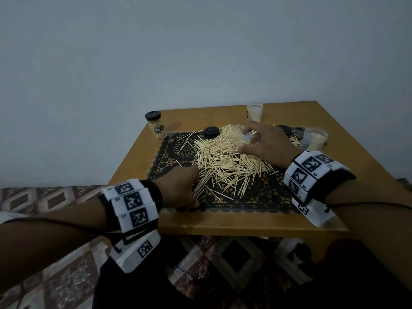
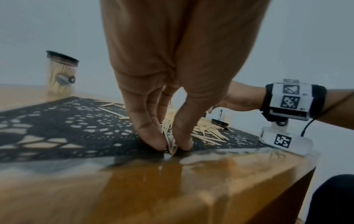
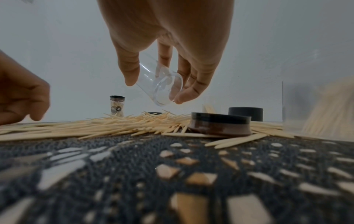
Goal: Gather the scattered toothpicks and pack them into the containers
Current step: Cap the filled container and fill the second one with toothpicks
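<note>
A heap of pale toothpicks [image 1: 225,161] lies spread over the black lace mat [image 1: 169,152]. My left hand [image 1: 185,188] is at the mat's near edge, and in the left wrist view its fingertips [image 2: 153,142] pinch a small bundle of toothpicks [image 2: 171,144] against the mat. My right hand [image 1: 265,141] holds an empty clear container [image 3: 159,84] tilted above the far side of the heap. A capped container [image 1: 155,124] full of toothpicks stands at the table's far left.
Two open containers [image 1: 254,111] [image 1: 314,139] holding toothpicks stand at the far right. Black lids [image 1: 211,132] [image 3: 220,125] lie on the mat near the heap. The wooden table [image 1: 245,221] ends close to my left hand; patterned floor lies below.
</note>
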